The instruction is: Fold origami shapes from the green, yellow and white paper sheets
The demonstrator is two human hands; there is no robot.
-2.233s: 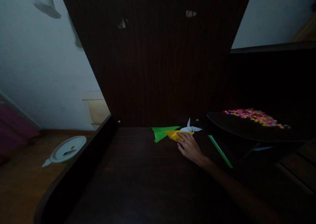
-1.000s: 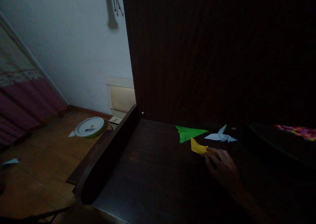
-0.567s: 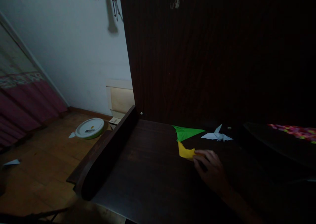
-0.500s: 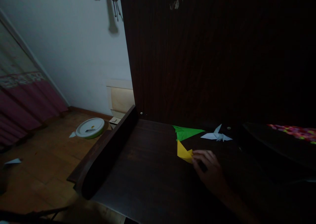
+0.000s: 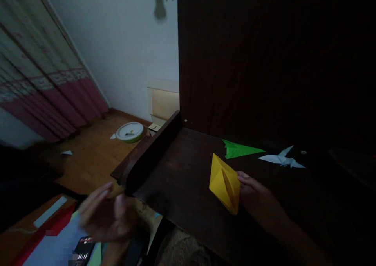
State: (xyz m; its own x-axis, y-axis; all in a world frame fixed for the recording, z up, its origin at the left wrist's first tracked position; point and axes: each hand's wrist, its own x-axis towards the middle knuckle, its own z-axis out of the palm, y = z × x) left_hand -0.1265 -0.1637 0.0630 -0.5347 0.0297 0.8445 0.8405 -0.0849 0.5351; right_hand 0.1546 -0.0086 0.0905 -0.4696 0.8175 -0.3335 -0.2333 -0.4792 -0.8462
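Note:
My right hand (image 5: 255, 193) pinches the right edge of a yellow paper boat (image 5: 225, 184), holding it tilted above the dark desk so its long folded slit shows. Behind it on the desk lies a green folded paper (image 5: 242, 150), and to the right of that a white origami crane (image 5: 283, 159). At the lower left my left hand (image 5: 107, 215) is raised, blurred by motion, thumb and fingers apart with nothing in them. Close below this hand are a phone (image 5: 84, 250) and sheets of coloured paper (image 5: 53, 244).
A low raised board (image 5: 155, 148) edges the desk's left side, and a tall dark panel (image 5: 264, 62) stands at its back. On the floor beyond are a round white-lidded container (image 5: 129, 130) and a paper scrap (image 5: 67, 153). A pink curtain (image 5: 73, 97) hangs at the left.
The yellow paper boat has come up nearer to me and turned, still in my right hand. My left hand has come into view at the lower left. The view has shifted left and down.

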